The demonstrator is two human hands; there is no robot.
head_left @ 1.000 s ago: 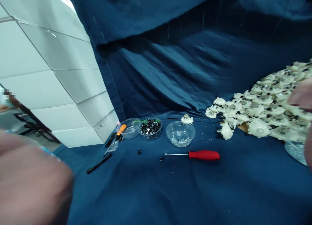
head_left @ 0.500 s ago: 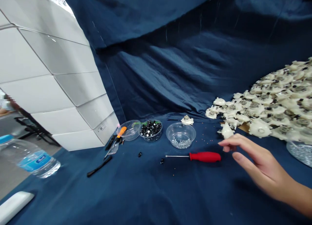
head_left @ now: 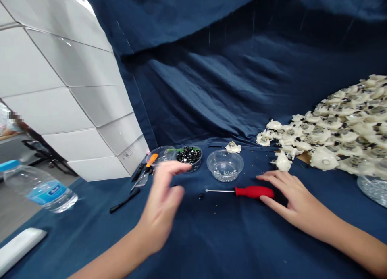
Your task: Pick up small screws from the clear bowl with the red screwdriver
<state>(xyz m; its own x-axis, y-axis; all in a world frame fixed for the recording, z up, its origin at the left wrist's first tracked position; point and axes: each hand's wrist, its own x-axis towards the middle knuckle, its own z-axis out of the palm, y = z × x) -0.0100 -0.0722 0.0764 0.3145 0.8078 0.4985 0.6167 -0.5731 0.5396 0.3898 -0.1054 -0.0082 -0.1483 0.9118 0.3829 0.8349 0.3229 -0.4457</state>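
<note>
Right hand: open, fingers extended over the handle end of the red screwdriver, thumb on the near side. The thumb tip overlaps the handle in view; whether it makes contact cannot be determined. No grip is closed on the tool.

Left hand: open and holding nothing, finger and thumb apart, outline slightly blurred. Its fingertips overlap the near edge of a clear bowl of small black parts; contact cannot be confirmed.

The red screwdriver lies on the cloth-covered counter, shaft pointing left. One loose black piece sits just beside its tip. Beyond the shaft stands a second clear bowl, with silver screws at the bottom. Behind that bowl rests a single cream plastic part; a large pile of similar parts occupies the right.

Left side: an orange-handled tool, a thin black stick, a tilted water bottle, and stacked white boxes.
</note>
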